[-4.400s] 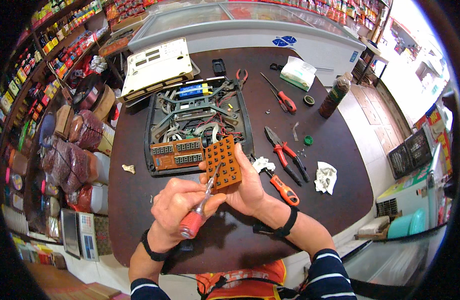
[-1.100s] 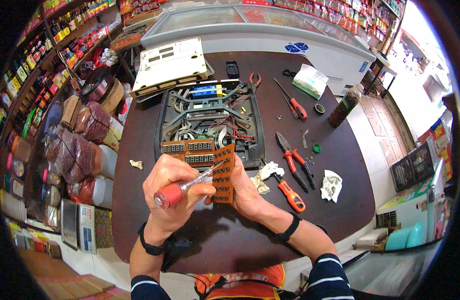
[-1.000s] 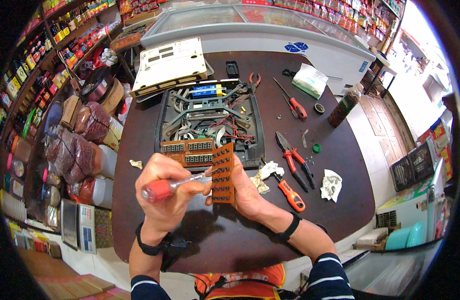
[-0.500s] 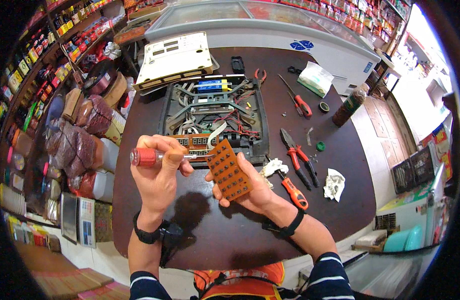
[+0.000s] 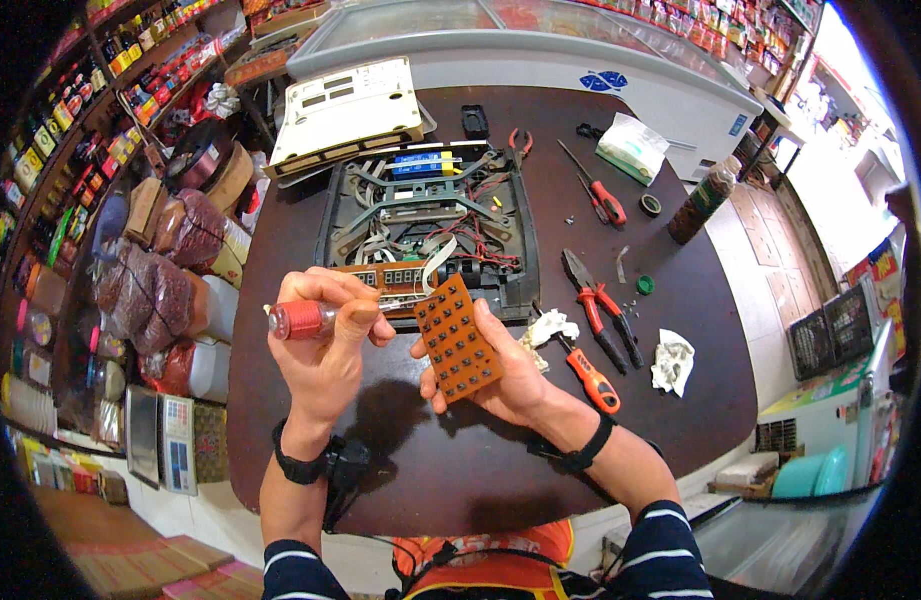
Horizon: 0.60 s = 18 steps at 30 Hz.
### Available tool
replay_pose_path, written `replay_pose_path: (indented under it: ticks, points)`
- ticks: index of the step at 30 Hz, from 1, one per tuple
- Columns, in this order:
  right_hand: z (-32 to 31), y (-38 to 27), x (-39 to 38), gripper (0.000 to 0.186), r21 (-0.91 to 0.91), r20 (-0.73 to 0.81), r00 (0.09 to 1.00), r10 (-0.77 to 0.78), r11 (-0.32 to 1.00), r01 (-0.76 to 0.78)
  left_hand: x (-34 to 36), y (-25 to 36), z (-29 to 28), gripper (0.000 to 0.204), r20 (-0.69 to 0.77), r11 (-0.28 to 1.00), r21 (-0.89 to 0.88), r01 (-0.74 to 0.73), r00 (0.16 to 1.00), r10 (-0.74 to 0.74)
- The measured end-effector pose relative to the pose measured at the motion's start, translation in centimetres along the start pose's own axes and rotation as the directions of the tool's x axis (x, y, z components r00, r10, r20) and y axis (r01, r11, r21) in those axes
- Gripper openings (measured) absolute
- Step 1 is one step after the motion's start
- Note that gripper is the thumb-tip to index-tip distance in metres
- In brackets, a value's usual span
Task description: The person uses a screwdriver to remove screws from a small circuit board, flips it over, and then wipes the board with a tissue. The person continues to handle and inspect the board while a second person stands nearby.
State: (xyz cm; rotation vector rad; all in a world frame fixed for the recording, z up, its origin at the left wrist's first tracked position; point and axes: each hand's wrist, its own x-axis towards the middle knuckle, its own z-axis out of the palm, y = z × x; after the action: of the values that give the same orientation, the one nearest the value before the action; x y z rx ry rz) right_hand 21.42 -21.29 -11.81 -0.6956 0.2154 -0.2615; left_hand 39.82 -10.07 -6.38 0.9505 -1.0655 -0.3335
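Left hand (image 5: 320,360) is gripping a screwdriver (image 5: 298,320) by its red handle, the shaft pointing toward the upper left edge of a brown circuit board (image 5: 458,340); cannot tell whether the tip is touching. Right hand (image 5: 515,385) is holding that board above the table (image 5: 670,430), black buttons facing up. Beyond, an opened machine casing (image 5: 528,235) is lying; 1 orange-handled screwdriver (image 5: 592,382) is resting right of the board.
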Motion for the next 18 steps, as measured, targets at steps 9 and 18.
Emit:
replay_pose_path:
  ticks: [9,18]
  points:
    - [0.13,0.34,0.03,0.071,-0.221,0.014,0.996,-0.089,0.971,0.09,-0.3,-0.15,0.71,0.032,0.011,0.996,0.086,-0.035,0.999,0.034]
    - [0.17,0.74,0.18,0.078,-0.232,0.017,0.997,-0.079,0.969,0.081,-0.34,0.25,0.35,0.029,-0.004,0.991,0.1,-0.087,0.996,0.088]
